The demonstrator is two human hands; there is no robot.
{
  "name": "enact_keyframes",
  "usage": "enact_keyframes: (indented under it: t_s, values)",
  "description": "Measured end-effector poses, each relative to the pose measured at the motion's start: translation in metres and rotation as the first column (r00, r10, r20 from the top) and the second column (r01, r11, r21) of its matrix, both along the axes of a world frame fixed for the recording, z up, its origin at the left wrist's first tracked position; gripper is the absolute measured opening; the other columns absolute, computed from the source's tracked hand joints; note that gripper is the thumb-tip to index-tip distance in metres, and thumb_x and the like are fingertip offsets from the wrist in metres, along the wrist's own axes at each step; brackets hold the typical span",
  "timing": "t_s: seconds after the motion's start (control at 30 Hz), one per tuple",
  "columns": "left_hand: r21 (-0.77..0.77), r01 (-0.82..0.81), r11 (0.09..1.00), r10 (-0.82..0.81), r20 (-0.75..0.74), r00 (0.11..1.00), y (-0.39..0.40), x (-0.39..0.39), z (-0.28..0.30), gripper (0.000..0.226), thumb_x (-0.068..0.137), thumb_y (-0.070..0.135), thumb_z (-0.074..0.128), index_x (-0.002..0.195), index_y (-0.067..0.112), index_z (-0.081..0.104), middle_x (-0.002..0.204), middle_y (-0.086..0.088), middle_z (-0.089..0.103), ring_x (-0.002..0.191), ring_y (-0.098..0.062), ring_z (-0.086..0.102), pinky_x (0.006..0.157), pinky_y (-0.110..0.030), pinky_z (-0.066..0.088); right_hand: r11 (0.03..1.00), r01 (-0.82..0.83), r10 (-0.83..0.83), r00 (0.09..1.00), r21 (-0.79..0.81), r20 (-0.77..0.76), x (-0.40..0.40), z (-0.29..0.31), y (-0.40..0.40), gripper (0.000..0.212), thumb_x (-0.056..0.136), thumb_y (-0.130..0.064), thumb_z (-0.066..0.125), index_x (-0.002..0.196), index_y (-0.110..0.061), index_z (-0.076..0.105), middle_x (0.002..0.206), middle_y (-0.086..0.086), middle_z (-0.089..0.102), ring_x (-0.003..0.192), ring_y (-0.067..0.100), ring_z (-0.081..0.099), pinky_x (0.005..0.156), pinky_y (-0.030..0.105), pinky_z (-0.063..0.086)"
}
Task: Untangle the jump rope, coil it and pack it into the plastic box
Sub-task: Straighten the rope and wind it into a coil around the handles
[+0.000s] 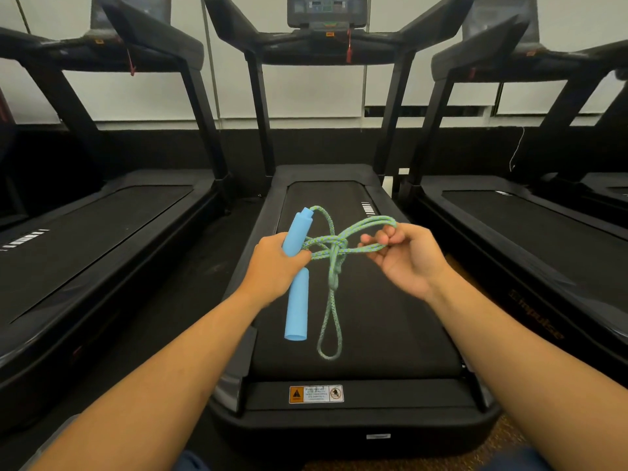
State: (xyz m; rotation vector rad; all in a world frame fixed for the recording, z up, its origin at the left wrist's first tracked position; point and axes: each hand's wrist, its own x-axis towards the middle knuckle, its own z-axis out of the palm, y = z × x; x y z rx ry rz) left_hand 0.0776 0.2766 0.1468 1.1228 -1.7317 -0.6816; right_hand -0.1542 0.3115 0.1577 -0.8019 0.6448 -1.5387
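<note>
Rope (pixel 331 248) knotted mid-air above treadmill belt (pixel 373 317), loop dangling below. Both blue handles (pixel 296 266) gripped by left hand (pixel 277 266); doubled strands pinched by right hand (pixel 404 256). Risk judged: knot tightened if strands are pulled apart. Plastic box not seen.

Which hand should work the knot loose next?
Probably the right hand: it already pinches the rope strands beside the knot, while the left hand grips the blue handles as an anchor.
</note>
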Motion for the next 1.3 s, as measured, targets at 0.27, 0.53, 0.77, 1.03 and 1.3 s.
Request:
enact_keyframes:
  t_s: [0.27, 0.53, 0.77, 1.03, 1.3]
  values:
    - [0.050, 0.016, 0.999, -0.012, -0.078, 0.997, -0.004, 0.005, -0.001, 0.028, 0.084, 0.019, 0.072, 0.082, -0.001, 0.053, 0.081, -0.024, 0.056, 0.069, -0.042, 0.069, 0.065, -0.057, 0.061, 0.997, -0.018, 0.022, 0.998, -0.073, 0.060, -0.003, 0.009, 0.007, 0.003, 0.072, -0.017, 0.051, 0.073, -0.014, 0.051, 0.046, -0.005, 0.026, 0.041, 0.013, 0.028, 0.069, 0.033, 0.051]
    - [0.230, 0.262, 0.937, -0.207, -0.236, 0.949, 0.001, 0.010, -0.002, 0.024, 0.087, 0.015, 0.078, 0.100, -0.002, 0.066, 0.098, -0.013, 0.067, 0.063, -0.025, 0.066, 0.060, -0.032, 0.058, 0.993, 0.076, -0.072, 0.996, -0.088, 0.049, -0.012, 0.012, 0.004, 0.019, 0.094, -0.017, 0.047, 0.078, -0.014, 0.057, 0.045, -0.008, 0.025, 0.035, 0.007, 0.020, 0.044, 0.022, 0.031]
    - [0.347, 0.293, 0.891, -0.302, -0.030, 0.953, -0.004, 0.009, -0.017, 0.016, 0.084, 0.011, 0.079, 0.095, 0.003, 0.072, 0.086, -0.006, 0.069, 0.066, -0.020, 0.066, 0.069, -0.037, 0.061, 0.985, 0.085, -0.118, 0.966, -0.147, -0.231, 0.003, 0.023, 0.008, 0.024, 0.101, -0.018, 0.047, 0.088, -0.015, 0.067, 0.050, -0.008, 0.022, 0.040, 0.006, 0.015, 0.041, 0.023, 0.012]
    - [0.344, 0.351, 0.871, -0.317, -0.154, 0.936, 0.000, 0.005, -0.013, 0.006, 0.088, 0.004, 0.071, 0.093, 0.006, 0.068, 0.070, 0.000, 0.068, 0.071, -0.019, 0.069, 0.075, -0.033, 0.049, 0.975, -0.010, -0.102, 0.870, -0.223, -0.483, 0.013, 0.019, 0.011, 0.009, 0.077, -0.006, 0.046, 0.072, -0.010, 0.053, 0.057, 0.001, 0.031, 0.054, 0.015, 0.019, 0.055, 0.035, 0.015]
    - [0.295, 0.363, 0.884, -0.354, -0.084, 0.931, 0.005, -0.005, -0.014, 0.011, 0.087, 0.010, 0.075, 0.092, 0.001, 0.070, 0.080, -0.002, 0.065, 0.061, -0.014, 0.060, 0.074, -0.035, 0.055, 0.942, -0.182, 0.098, 0.952, -0.281, -0.289, 0.008, 0.021, 0.010, 0.026, 0.078, 0.002, 0.048, 0.061, -0.015, 0.058, 0.085, 0.007, 0.055, 0.083, 0.022, 0.053, 0.083, 0.038, 0.040]
